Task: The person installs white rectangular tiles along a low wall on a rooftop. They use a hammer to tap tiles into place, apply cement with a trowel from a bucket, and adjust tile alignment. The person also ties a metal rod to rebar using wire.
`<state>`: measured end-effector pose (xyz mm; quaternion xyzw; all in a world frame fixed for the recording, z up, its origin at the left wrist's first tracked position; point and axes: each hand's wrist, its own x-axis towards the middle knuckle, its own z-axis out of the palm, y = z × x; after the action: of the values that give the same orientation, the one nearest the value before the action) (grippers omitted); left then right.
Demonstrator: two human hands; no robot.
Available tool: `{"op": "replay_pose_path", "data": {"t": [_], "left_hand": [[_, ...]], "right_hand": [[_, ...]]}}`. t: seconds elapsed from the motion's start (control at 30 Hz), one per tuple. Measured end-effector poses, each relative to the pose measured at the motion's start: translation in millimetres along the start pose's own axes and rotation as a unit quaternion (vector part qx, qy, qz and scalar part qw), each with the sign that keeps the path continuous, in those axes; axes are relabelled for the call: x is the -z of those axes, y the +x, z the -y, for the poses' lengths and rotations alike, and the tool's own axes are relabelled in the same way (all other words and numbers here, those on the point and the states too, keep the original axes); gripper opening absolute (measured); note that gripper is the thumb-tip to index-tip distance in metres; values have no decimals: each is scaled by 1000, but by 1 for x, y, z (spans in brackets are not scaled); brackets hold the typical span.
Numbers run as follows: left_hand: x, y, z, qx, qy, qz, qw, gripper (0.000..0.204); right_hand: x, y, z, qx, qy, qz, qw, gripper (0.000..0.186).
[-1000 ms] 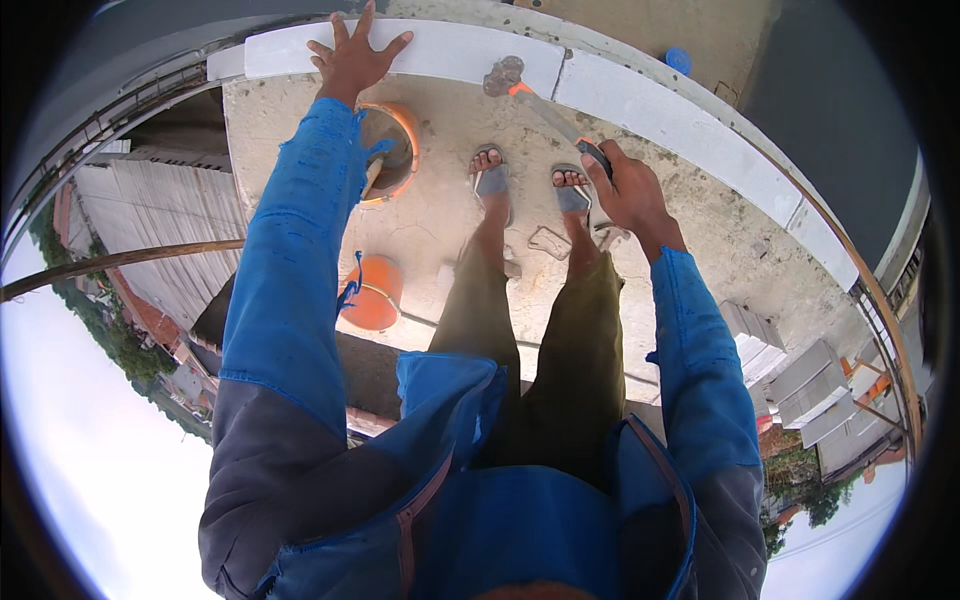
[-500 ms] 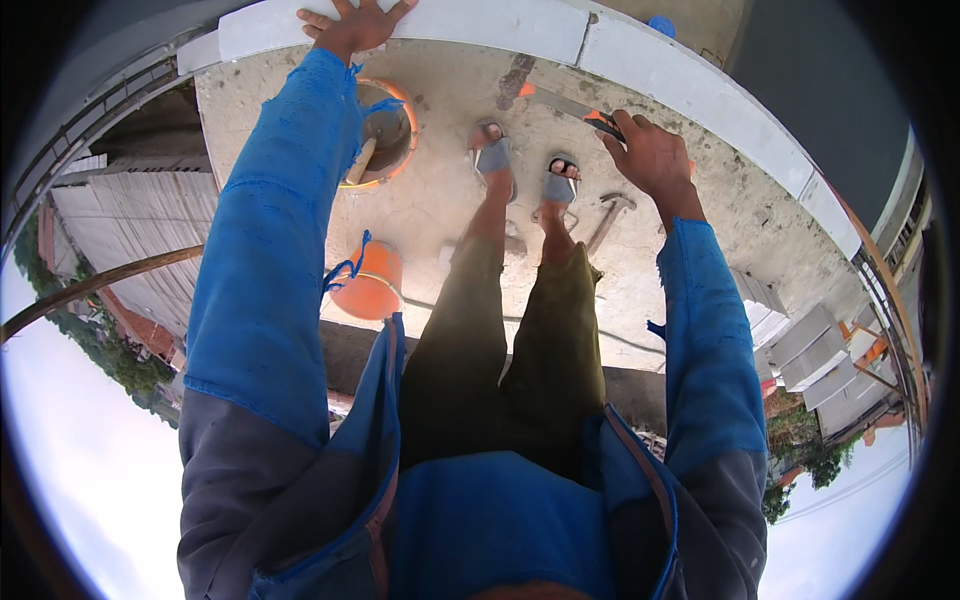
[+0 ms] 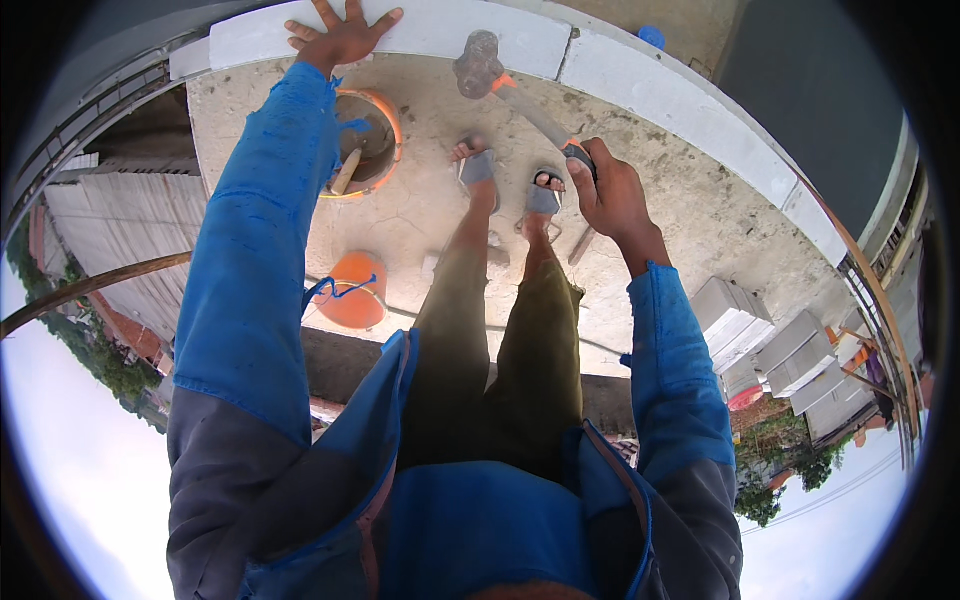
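Observation:
My right hand (image 3: 615,195) grips the black and orange handle of a mallet (image 3: 478,66). Its thick, dirty grey head is raised to the upper left, close to the near edge of a row of pale blocks (image 3: 650,85); I cannot tell whether it touches them. My left hand (image 3: 340,42) lies on top of the block row with its fingers spread, holding nothing. Below that hand stands an orange-rimmed bucket (image 3: 398,120) with a wooden-handled tool (image 3: 347,172) in it. Part of another tool's handle (image 3: 582,245) shows on the floor beside my right foot.
My sandalled feet stand on rough concrete (image 3: 440,105). A smaller orange bucket (image 3: 352,290) with blue strands over it is left of my legs. Stacked pale blocks (image 3: 735,315) are at the right. Beyond the row lies a blue round object (image 3: 651,39).
The mallet has swung up and left, its head now large near the blocks. My right hand has shifted slightly left and down. My left hand stays spread on the row.

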<state>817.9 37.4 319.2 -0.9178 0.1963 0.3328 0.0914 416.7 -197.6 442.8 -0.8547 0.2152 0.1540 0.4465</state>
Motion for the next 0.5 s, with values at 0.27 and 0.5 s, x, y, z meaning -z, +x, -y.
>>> {"op": "replay_pose_path", "data": {"t": [0.27,0.5], "left_hand": [[-58,41,44,-48,60,-97,992,119],[17,-9,-15,45,7,57,997,117]], "right_hand": [[-10,33,3,-184,100,-6,978,50],[-20,40,-18,-140,77,-17,987,47]]}}
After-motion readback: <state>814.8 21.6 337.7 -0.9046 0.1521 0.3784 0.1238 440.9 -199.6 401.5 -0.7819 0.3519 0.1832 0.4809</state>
